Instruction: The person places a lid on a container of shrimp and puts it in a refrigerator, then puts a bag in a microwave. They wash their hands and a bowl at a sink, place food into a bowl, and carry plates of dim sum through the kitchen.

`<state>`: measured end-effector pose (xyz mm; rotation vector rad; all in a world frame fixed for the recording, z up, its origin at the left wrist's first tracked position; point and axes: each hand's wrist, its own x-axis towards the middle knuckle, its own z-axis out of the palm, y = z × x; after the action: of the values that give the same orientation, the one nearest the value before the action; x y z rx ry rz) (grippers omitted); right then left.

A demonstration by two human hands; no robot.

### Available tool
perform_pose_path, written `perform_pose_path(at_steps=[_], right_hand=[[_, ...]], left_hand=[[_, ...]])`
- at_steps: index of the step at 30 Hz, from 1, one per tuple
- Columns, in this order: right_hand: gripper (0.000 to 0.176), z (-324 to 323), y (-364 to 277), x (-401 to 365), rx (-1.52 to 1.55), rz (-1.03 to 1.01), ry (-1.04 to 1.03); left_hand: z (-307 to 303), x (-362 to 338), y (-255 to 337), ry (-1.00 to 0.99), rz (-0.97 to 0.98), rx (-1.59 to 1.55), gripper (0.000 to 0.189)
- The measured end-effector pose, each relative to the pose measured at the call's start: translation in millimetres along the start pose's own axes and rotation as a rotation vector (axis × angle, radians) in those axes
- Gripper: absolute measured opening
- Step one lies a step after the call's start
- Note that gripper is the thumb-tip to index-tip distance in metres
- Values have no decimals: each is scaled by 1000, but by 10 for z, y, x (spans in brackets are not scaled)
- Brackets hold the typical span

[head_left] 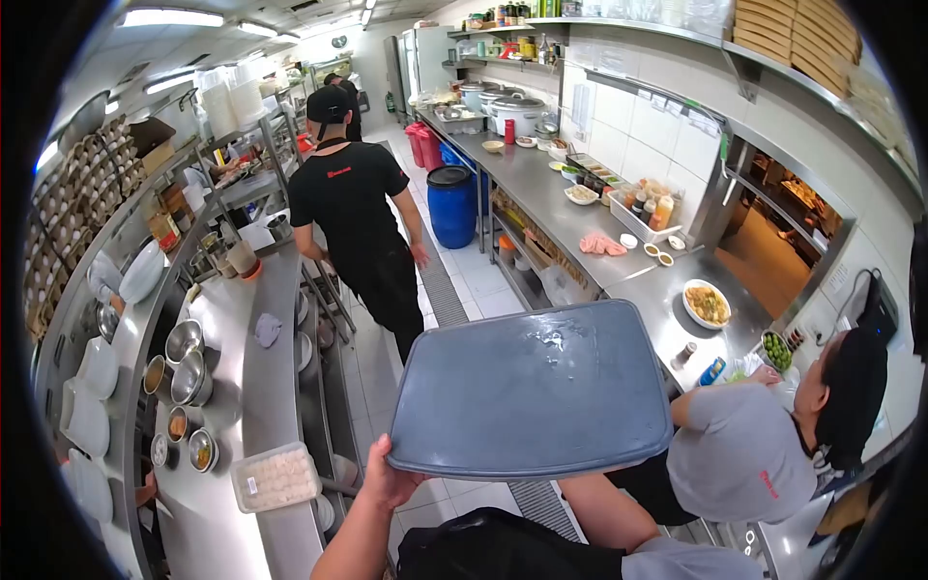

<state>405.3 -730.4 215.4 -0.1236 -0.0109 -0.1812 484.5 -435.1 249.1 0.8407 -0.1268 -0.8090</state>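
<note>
Black apron (512, 549), grey sleeve (691, 562), bare left hand (387, 481)

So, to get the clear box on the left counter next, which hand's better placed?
Probably the left hand, though busy: it grips the grey lid at its near left corner, closer to the box. The right forearm runs beneath the lid, its hand hidden.

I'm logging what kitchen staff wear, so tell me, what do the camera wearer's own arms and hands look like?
The left hand shows no glove, and the left forearm no watch or bracelet. The right forearm is also bare; the right hand is hidden. A plain light-grey fabric sleeve shows at the right upper arm.
</note>
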Motion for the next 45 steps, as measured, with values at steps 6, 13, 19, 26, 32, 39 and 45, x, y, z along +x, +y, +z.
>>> perform_pose_path(at_steps=[6,13,19,26,32,39,45], right_hand=[[63,165,-85,1289,-8,-40,-88],[59,755,-399,2996,-59,-229,-304],[57,1104,-1029,4077,-384,-441,-808],[64,1140,-1811,5182,-551,-710,-799],[69,1750,-1986,6916,-256,-1266,39],[85,2254,-1982,9455,-525,-1231,-188],[116,2068,-2248,11379,-633,-1086,-578]], left_hand=[[128,864,993,-133,181,252,109],[-1105,1818,1938,-59,203,235,93],[-2463,2992,2052,290,-102,205,63],[-4900,4923,1888,533,-200,1090,62],[-6352,4418,1370,847,-786,1429,48],[-5710,4223,1208,608,-997,1291,52],[-5825,5469,1862,757,-1028,976,52]])
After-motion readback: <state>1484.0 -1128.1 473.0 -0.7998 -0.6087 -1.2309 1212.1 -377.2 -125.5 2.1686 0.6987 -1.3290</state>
